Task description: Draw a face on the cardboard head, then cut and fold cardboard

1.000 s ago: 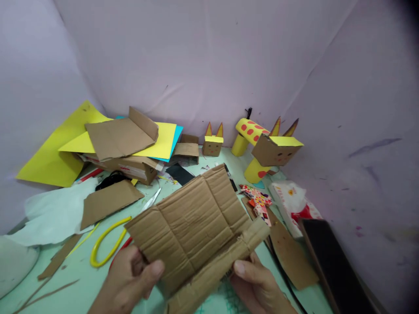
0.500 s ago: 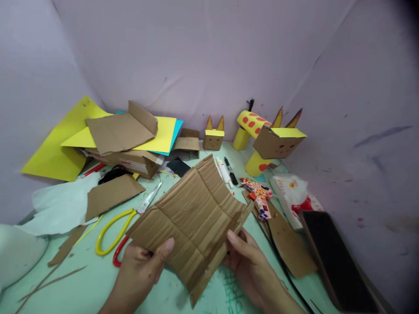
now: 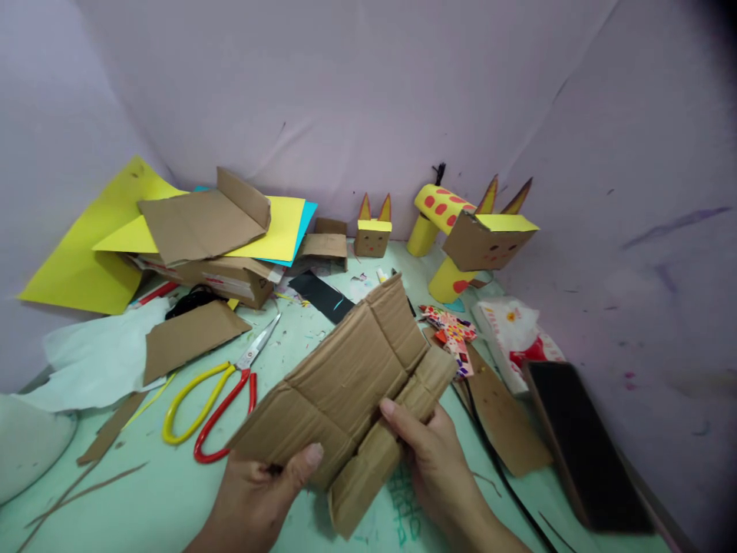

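Note:
A creased piece of brown cardboard [image 3: 345, 369] is held above the table between my two hands. My left hand [image 3: 262, 491] grips its lower left edge, with the thumb on top and the fingers hidden beneath. My right hand [image 3: 429, 453] pinches the right side, its thumb pressing on a narrow strip folded up along a crease. The fingers of that hand are behind the strip. Left of the cardboard lie scissors [image 3: 230, 407] with one yellow and one red handle, blades apart. A black paper strip [image 3: 321, 296] lies just beyond the cardboard.
At the back stand a small cardboard head with ears [image 3: 373, 236] and a yellow spotted animal figure [image 3: 443, 207]. Paper and cardboard [image 3: 201, 223] are piled at the left. On the right lie a glue gun [image 3: 452, 330], a corded tool, a tissue pack [image 3: 507, 330] and a phone [image 3: 587, 445].
The cardboard's right edge strip has folded up and inward under my right thumb. The cardboard has shifted, so the scissors' red handle shows more fully.

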The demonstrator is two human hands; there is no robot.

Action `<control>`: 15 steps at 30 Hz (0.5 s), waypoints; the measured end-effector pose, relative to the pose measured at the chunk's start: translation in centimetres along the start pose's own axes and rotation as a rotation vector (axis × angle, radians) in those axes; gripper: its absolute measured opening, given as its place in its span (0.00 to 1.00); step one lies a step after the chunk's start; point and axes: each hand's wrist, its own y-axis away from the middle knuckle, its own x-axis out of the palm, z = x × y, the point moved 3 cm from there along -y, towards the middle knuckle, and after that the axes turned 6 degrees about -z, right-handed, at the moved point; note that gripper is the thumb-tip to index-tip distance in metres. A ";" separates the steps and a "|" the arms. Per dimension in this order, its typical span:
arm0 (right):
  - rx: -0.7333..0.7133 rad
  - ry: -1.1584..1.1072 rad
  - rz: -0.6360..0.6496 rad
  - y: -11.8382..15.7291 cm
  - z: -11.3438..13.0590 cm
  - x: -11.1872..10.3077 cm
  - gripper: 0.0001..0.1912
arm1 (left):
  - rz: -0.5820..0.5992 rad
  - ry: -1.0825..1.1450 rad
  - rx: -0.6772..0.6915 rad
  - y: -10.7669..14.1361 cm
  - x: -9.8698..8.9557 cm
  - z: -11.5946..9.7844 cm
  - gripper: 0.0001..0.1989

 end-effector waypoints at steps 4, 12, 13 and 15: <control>-0.058 0.024 -0.084 -0.3 -0.5 -0.3 0.35 | 0.017 0.103 -0.109 0.7 0.4 -0.3 0.15; -0.108 -0.039 -0.188 -0.2 -0.6 -0.3 0.39 | 0.141 -0.012 -0.058 1.2 1.0 -0.4 0.15; -0.108 -0.050 -0.193 -0.3 -0.6 -0.3 0.38 | 0.173 -0.103 -0.065 1.4 1.1 -0.3 0.14; -0.096 -0.072 -0.196 -0.3 -0.5 -0.2 0.38 | 0.225 -0.349 -0.067 1.9 1.3 0.1 0.10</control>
